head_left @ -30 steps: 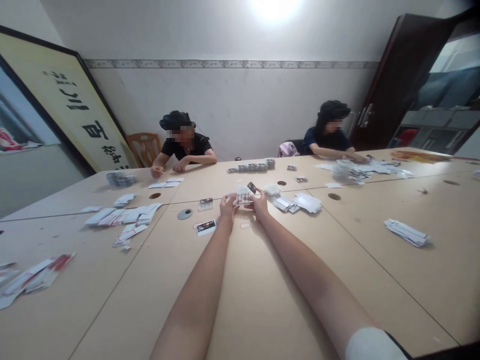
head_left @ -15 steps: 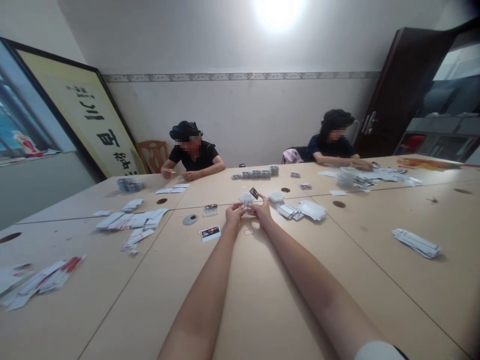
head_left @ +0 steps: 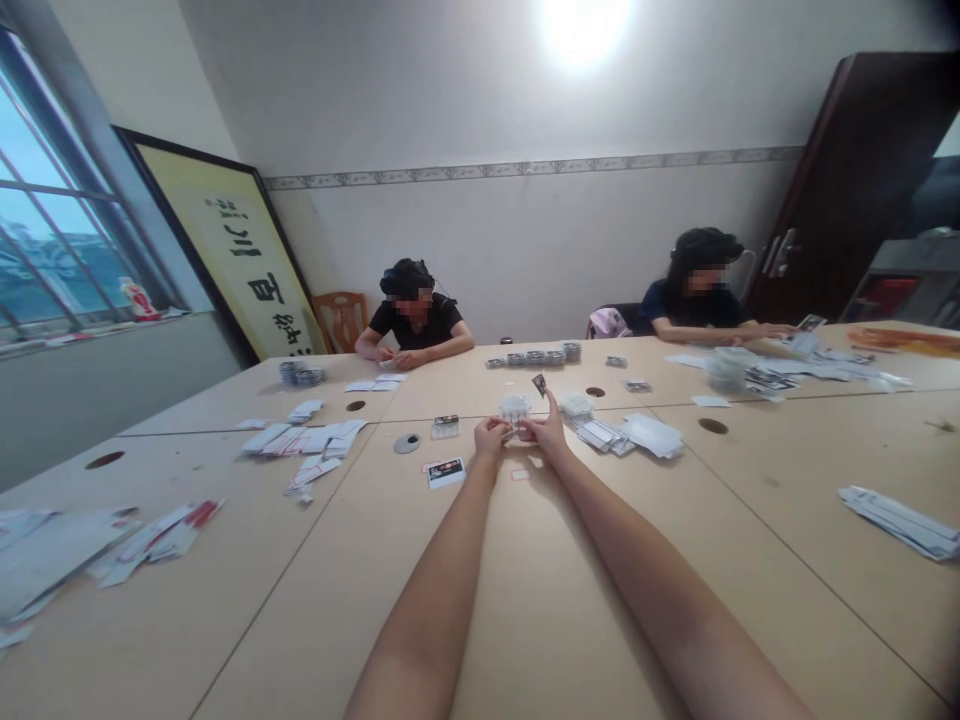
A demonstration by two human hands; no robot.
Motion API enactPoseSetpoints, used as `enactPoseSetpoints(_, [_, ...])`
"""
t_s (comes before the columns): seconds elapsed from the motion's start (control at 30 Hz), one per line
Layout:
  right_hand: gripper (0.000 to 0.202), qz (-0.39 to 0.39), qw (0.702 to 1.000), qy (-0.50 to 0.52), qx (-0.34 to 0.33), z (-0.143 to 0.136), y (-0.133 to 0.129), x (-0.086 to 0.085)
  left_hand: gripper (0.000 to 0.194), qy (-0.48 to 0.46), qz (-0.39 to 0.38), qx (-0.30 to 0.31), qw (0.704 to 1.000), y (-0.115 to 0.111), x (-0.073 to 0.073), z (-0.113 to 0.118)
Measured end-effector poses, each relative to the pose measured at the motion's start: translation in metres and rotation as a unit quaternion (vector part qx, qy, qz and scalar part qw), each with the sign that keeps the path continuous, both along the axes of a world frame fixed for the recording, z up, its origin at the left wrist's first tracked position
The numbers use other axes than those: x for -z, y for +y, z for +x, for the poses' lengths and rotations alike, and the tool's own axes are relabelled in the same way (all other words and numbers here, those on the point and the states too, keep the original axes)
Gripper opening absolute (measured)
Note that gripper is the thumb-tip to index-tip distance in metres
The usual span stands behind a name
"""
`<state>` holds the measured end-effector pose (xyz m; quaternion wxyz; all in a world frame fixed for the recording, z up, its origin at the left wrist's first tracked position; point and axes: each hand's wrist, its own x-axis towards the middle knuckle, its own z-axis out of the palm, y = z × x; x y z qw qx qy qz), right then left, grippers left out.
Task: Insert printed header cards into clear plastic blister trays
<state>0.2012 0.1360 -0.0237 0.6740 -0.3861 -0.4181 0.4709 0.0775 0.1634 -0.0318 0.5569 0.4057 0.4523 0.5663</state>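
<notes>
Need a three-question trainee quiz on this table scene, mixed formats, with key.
1. True or false: the right hand is at both the small dark card and the clear plastic case.
2. Where is the round grey disc?
A) To the left of the left hand
B) To the right of the right hand
C) Between the hands
3. How many people sit across the table?

Key: 1 true; 2 A; 3 two.
</notes>
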Motion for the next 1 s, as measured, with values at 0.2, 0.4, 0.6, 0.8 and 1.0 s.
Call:
enactPoseSetpoints(0.2, [0.118, -0.001, 1.000, -0.018, 0.002, -0.001, -0.006, -0.005, 0.039, -0.024, 0.003, -0.003, 1.000, -0.002, -0.001, 0.000])
enactPoseSetpoints(0.4, [0.120, -0.049, 0.998, 0.043, 0.000, -0.003, -0.009, -0.012, 0.035, -0.049, 0.015, -0.019, 0.999, -0.010, -0.009, 0.000])
enactPoseSetpoints(0.6, [0.094, -0.131, 0.980, 0.145, 0.034, 0.015, -0.005, -0.061, 0.043, -0.089, 0.045, -0.101, 0.990, -0.018, -0.037, -0.004])
enactPoseSetpoints(0.8, [0.030, -0.128, 0.972, 0.196, 0.012, 0.079, -0.028, -0.141, 0.042, -0.126, 0.177, -0.126, 0.968, -0.034, -0.138, -0.046])
enactPoseSetpoints(1.0, [0.010, 0.069, 0.948, 0.292, 0.104, 0.125, -0.097, -0.200, 0.062, -0.167, 0.399, -0.247, 0.867, -0.116, -0.238, -0.121])
